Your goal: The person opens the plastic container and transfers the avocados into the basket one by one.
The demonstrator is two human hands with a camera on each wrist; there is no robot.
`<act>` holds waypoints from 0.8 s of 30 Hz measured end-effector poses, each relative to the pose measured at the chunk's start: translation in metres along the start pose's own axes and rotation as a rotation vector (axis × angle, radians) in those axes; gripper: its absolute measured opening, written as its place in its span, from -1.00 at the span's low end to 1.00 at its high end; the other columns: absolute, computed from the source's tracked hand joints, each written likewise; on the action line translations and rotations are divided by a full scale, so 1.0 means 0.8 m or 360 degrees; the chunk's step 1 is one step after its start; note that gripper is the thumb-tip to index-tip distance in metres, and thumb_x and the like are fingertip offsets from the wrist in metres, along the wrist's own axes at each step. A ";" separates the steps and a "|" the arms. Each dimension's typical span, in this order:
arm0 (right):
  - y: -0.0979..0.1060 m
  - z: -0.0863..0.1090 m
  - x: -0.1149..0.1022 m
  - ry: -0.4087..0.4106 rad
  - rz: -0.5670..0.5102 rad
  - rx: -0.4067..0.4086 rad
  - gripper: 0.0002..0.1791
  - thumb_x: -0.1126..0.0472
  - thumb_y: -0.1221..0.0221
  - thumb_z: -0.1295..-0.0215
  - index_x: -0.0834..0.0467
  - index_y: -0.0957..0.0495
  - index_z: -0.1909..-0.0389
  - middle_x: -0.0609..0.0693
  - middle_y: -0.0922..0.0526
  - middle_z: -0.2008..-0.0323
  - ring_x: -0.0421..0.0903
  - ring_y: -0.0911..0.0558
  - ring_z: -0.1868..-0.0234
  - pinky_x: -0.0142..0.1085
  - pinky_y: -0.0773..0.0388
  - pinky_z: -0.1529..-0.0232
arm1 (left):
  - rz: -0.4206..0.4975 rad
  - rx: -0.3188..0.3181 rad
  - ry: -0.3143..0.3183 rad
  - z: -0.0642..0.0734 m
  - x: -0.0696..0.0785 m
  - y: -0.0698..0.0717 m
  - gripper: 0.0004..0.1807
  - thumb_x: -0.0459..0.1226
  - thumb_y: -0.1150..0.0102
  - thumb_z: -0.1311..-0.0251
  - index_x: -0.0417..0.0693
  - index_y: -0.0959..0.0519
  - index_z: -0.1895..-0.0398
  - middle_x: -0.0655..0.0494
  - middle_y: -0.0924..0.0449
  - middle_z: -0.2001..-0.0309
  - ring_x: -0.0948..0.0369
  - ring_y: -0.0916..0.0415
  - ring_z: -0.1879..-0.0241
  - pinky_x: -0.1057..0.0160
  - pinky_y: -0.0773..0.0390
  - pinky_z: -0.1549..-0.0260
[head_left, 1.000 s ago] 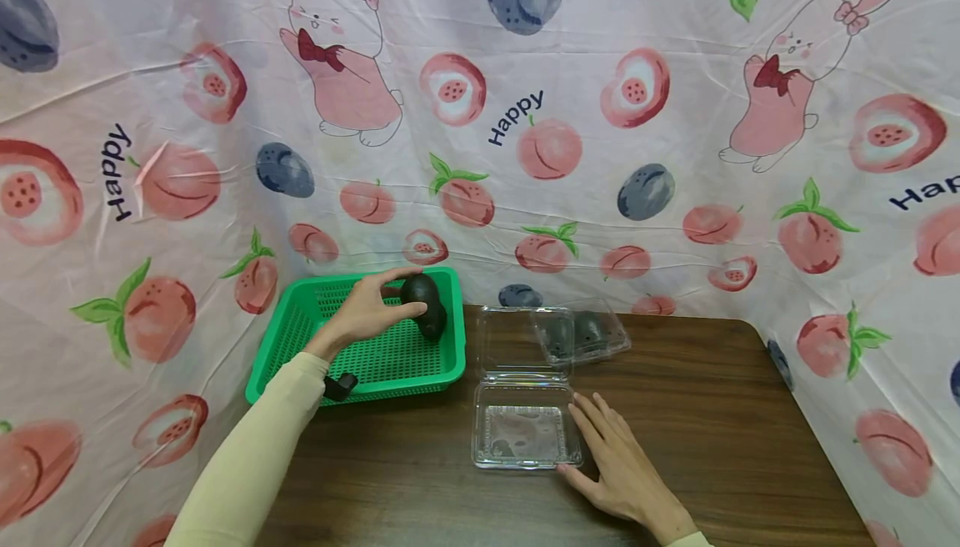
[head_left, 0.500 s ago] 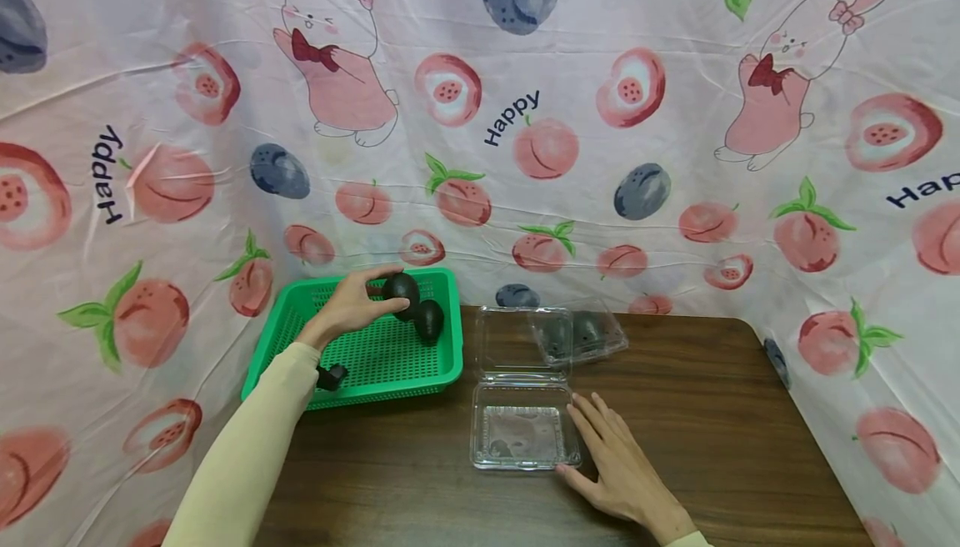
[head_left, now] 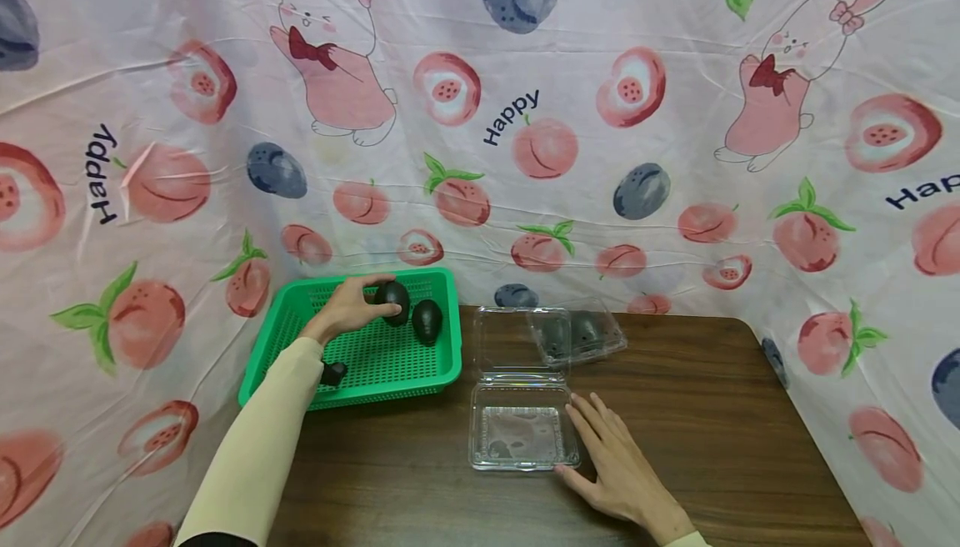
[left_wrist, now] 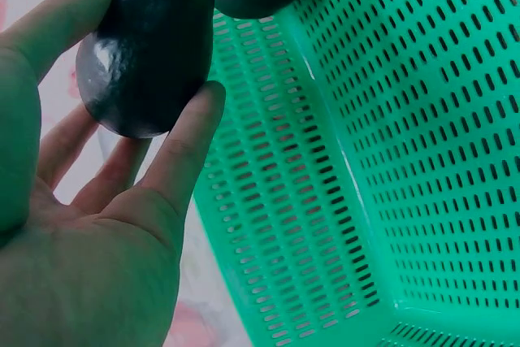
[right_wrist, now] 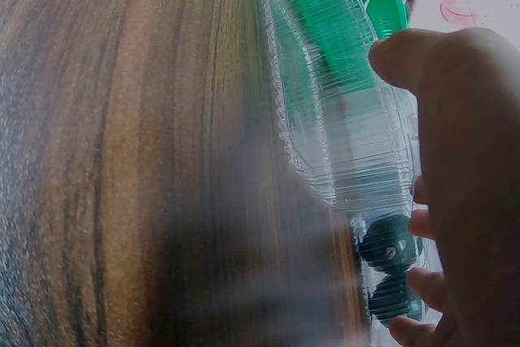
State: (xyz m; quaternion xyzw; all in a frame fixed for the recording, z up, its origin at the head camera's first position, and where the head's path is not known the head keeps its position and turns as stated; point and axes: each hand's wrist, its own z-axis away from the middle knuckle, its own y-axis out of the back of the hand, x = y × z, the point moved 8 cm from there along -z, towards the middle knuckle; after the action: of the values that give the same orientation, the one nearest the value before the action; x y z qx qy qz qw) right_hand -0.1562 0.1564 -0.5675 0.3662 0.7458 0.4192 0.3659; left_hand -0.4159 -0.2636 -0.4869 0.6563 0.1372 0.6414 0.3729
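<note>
Green basket [head_left: 390, 366] holds another avocado [head_left: 427, 322] beside the avocado [head_left: 394, 293] the left hand [head_left: 345, 309] grips.

Reads "Happy" [head_left: 512, 117] in dark letters on the pale pink printed cloth [head_left: 450, 145], once slanting upward near the middle and once turned nearly on end at the left, plus only a clipped "Hap" [head_left: 922, 194] at the head view's right edge.

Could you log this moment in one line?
left hand: holds avocado at basket | second avocado: in basket | right hand: at edge of open box
</note>
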 end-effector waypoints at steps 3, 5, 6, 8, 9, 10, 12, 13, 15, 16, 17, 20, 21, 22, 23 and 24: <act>0.000 0.000 0.000 -0.0002 -0.0003 -0.0002 0.00 -0.24 -0.49 -0.40 0.24 -0.43 -0.67 0.20 -0.45 -0.69 0.39 -0.41 -0.68 0.43 -0.54 -0.48 | -0.0022 -0.0009 0.0015 -0.004 -0.006 -0.002 -0.16 -0.04 -0.45 -0.55 0.05 -0.34 -0.78 -0.34 -0.24 -0.74 -0.36 -0.52 -0.55 -0.28 -0.71 -0.32; 0.000 0.001 0.000 -0.0004 -0.0005 -0.0002 0.00 -0.24 -0.49 -0.41 0.24 -0.43 -0.67 0.20 -0.45 -0.69 0.39 -0.41 -0.69 0.44 -0.55 -0.48 | -0.0043 -0.0017 0.0015 -0.007 -0.010 -0.005 -0.16 -0.04 -0.44 -0.55 0.02 -0.34 -0.78 -0.35 -0.23 -0.74 -0.37 -0.52 -0.53 -0.31 -0.70 -0.32; 0.000 0.001 0.000 -0.0004 -0.0006 -0.0002 0.00 -0.24 -0.48 -0.41 0.24 -0.43 -0.67 0.20 -0.45 -0.69 0.39 -0.41 -0.68 0.44 -0.55 -0.48 | -0.0051 -0.0020 0.0024 -0.008 -0.012 -0.006 -0.16 -0.04 -0.43 -0.55 0.03 -0.34 -0.78 -0.34 -0.23 -0.74 -0.37 -0.51 -0.53 -0.32 -0.69 -0.32; 0.001 0.001 0.000 -0.0004 -0.0005 0.0001 0.00 -0.24 -0.48 -0.41 0.24 -0.43 -0.67 0.20 -0.45 -0.69 0.39 -0.41 -0.68 0.44 -0.55 -0.48 | -0.0055 -0.0030 0.0035 -0.011 -0.016 -0.009 -0.17 -0.03 -0.42 -0.56 0.02 -0.34 -0.78 -0.35 -0.23 -0.74 -0.39 -0.50 -0.52 -0.34 -0.67 -0.33; 0.001 0.001 0.000 -0.0003 -0.0005 0.0002 0.00 -0.24 -0.48 -0.41 0.24 -0.43 -0.67 0.20 -0.45 -0.69 0.39 -0.41 -0.68 0.44 -0.55 -0.48 | -0.0055 -0.0036 0.0038 -0.012 -0.018 -0.011 -0.17 -0.03 -0.42 -0.56 0.01 -0.34 -0.78 -0.36 -0.23 -0.74 -0.39 -0.49 -0.53 -0.35 -0.66 -0.34; 0.001 0.001 0.000 -0.0002 -0.0003 0.0005 0.00 -0.24 -0.49 -0.41 0.24 -0.43 -0.67 0.20 -0.45 -0.69 0.39 -0.42 -0.68 0.44 -0.55 -0.47 | -0.0060 -0.0039 0.0039 -0.012 -0.020 -0.012 -0.17 -0.03 -0.42 -0.56 0.00 -0.34 -0.78 -0.37 -0.23 -0.74 -0.40 -0.48 -0.53 -0.37 -0.65 -0.34; 0.001 0.002 -0.001 -0.0001 -0.0001 0.0004 0.00 -0.24 -0.48 -0.41 0.24 -0.43 -0.67 0.21 -0.45 -0.69 0.39 -0.42 -0.68 0.44 -0.55 -0.47 | -0.0058 -0.0043 0.0053 -0.014 -0.023 -0.015 -0.17 -0.04 -0.42 -0.56 0.00 -0.34 -0.78 -0.36 -0.22 -0.74 -0.40 -0.46 -0.54 -0.39 -0.63 -0.37; 0.001 0.002 0.000 -0.0001 -0.0002 0.0004 0.00 -0.24 -0.49 -0.40 0.24 -0.43 -0.67 0.21 -0.45 -0.69 0.39 -0.42 -0.68 0.44 -0.56 -0.47 | -0.0060 -0.0045 0.0052 -0.015 -0.025 -0.016 -0.17 -0.05 -0.43 -0.56 -0.02 -0.34 -0.77 -0.37 -0.22 -0.74 -0.41 -0.47 -0.53 -0.40 -0.62 -0.37; 0.001 0.002 0.000 -0.0004 -0.0004 0.0002 0.00 -0.24 -0.49 -0.40 0.24 -0.43 -0.67 0.21 -0.45 -0.69 0.39 -0.41 -0.68 0.44 -0.56 -0.47 | -0.0073 -0.0047 0.0054 -0.016 -0.028 -0.019 -0.17 -0.06 -0.43 -0.56 -0.04 -0.34 -0.77 -0.39 -0.22 -0.74 -0.41 -0.47 -0.52 -0.42 -0.60 -0.39; 0.001 0.001 0.000 -0.0005 -0.0003 0.0001 0.01 -0.24 -0.49 -0.40 0.24 -0.42 -0.67 0.21 -0.45 -0.69 0.39 -0.41 -0.68 0.44 -0.55 -0.47 | -0.0083 -0.0048 0.0054 -0.017 -0.029 -0.020 -0.16 -0.06 -0.43 -0.56 -0.06 -0.34 -0.77 -0.40 -0.22 -0.74 -0.41 -0.46 -0.52 -0.43 -0.59 -0.39; 0.001 0.001 0.000 -0.0006 -0.0004 0.0000 0.00 -0.24 -0.49 -0.40 0.24 -0.42 -0.67 0.21 -0.45 -0.69 0.39 -0.41 -0.68 0.44 -0.55 -0.47 | -0.0090 -0.0053 0.0057 -0.018 -0.031 -0.021 -0.16 -0.06 -0.43 -0.56 -0.07 -0.33 -0.77 -0.41 -0.21 -0.74 -0.42 -0.43 -0.53 -0.45 -0.57 -0.40; 0.001 0.000 0.000 -0.0009 -0.0003 -0.0005 0.01 -0.23 -0.49 -0.40 0.24 -0.42 -0.68 0.21 -0.45 -0.69 0.39 -0.41 -0.68 0.44 -0.54 -0.48 | -0.0100 -0.0060 0.0075 -0.020 -0.035 -0.026 -0.16 -0.08 -0.42 -0.56 -0.09 -0.33 -0.77 -0.41 -0.21 -0.73 -0.43 -0.34 -0.60 -0.48 -0.52 -0.46; 0.002 0.000 -0.001 -0.0008 -0.0001 -0.0006 0.01 -0.23 -0.49 -0.40 0.24 -0.42 -0.68 0.21 -0.45 -0.69 0.39 -0.41 -0.68 0.44 -0.54 -0.48 | -0.0103 -0.0067 0.0076 -0.021 -0.036 -0.027 -0.17 -0.08 -0.42 -0.56 -0.11 -0.33 -0.77 -0.42 -0.20 -0.73 -0.44 -0.30 -0.63 -0.49 -0.50 -0.47; 0.002 0.000 -0.001 -0.0005 0.0002 -0.0005 0.01 -0.23 -0.49 -0.40 0.24 -0.42 -0.68 0.21 -0.45 -0.69 0.39 -0.41 -0.68 0.44 -0.55 -0.48 | -0.0101 -0.0070 0.0086 -0.021 -0.038 -0.029 -0.17 -0.09 -0.42 -0.57 -0.11 -0.33 -0.77 -0.43 -0.18 -0.74 -0.45 -0.25 -0.65 -0.50 -0.48 -0.49; 0.003 0.000 -0.001 -0.0004 0.0004 -0.0005 0.01 -0.23 -0.49 -0.40 0.25 -0.42 -0.67 0.21 -0.45 -0.69 0.39 -0.42 -0.68 0.44 -0.55 -0.48 | -0.0093 -0.0072 0.0098 -0.022 -0.039 -0.031 -0.17 -0.10 -0.42 -0.56 -0.10 -0.33 -0.77 -0.42 -0.17 -0.74 -0.45 -0.21 -0.67 -0.51 -0.46 -0.51; 0.003 0.000 -0.002 -0.0002 0.0007 -0.0005 0.01 -0.23 -0.49 -0.39 0.25 -0.42 -0.67 0.21 -0.45 -0.69 0.39 -0.42 -0.68 0.44 -0.55 -0.47 | -0.0093 -0.0072 0.0106 -0.023 -0.040 -0.033 -0.18 -0.11 -0.42 -0.56 -0.10 -0.34 -0.77 -0.42 -0.17 -0.74 -0.45 -0.20 -0.68 -0.51 -0.46 -0.51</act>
State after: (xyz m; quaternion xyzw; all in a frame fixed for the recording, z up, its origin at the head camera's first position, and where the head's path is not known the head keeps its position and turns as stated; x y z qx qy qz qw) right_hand -0.1553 0.1561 -0.5648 0.3676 0.7441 0.4209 0.3660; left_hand -0.4298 -0.2611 -0.5296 0.6218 0.1541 0.6546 0.4014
